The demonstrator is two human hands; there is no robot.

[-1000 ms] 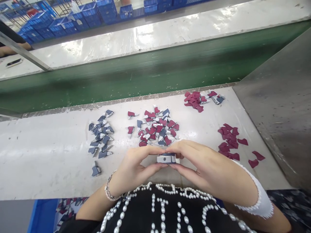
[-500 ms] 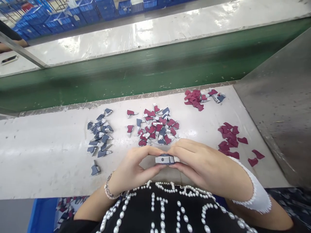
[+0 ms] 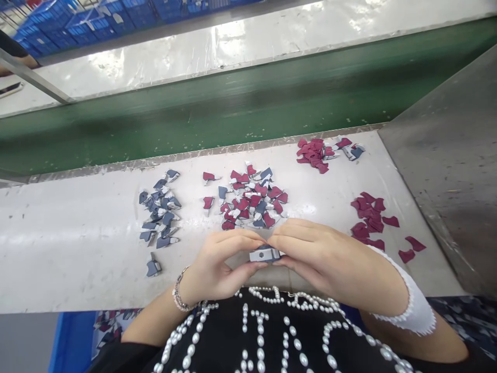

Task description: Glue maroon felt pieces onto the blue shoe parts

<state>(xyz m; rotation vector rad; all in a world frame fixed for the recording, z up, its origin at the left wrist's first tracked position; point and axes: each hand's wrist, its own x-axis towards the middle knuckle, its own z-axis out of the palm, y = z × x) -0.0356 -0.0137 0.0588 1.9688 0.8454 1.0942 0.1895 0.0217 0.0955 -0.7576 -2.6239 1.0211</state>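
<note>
My left hand [image 3: 219,261] and my right hand [image 3: 314,254] meet in front of me, with their fingertips pinching a small grey-blue block [image 3: 264,254] that has a round hole in its top. Beyond my fingers lies a mixed heap of maroon and slate-blue cut pieces [image 3: 252,199] on the white work table [image 3: 77,264]. A looser slate-blue pile [image 3: 159,215] lies to the left, and maroon pieces [image 3: 367,217] lie just past my right hand. Another maroon cluster [image 3: 312,155] sits by the far edge.
A green conveyor belt [image 3: 233,135] runs behind the table, and a metal side panel [image 3: 442,155] rises at right. A co-worker's arm [image 3: 15,61] shows at top left, stacked blue crates [image 3: 77,26] stand beyond, and a blue bin [image 3: 72,342] with pieces sits below.
Both hands still pinch the block, which has turned slightly between my fingers. The whole scene has shifted a little upward in view as my head moved.
</note>
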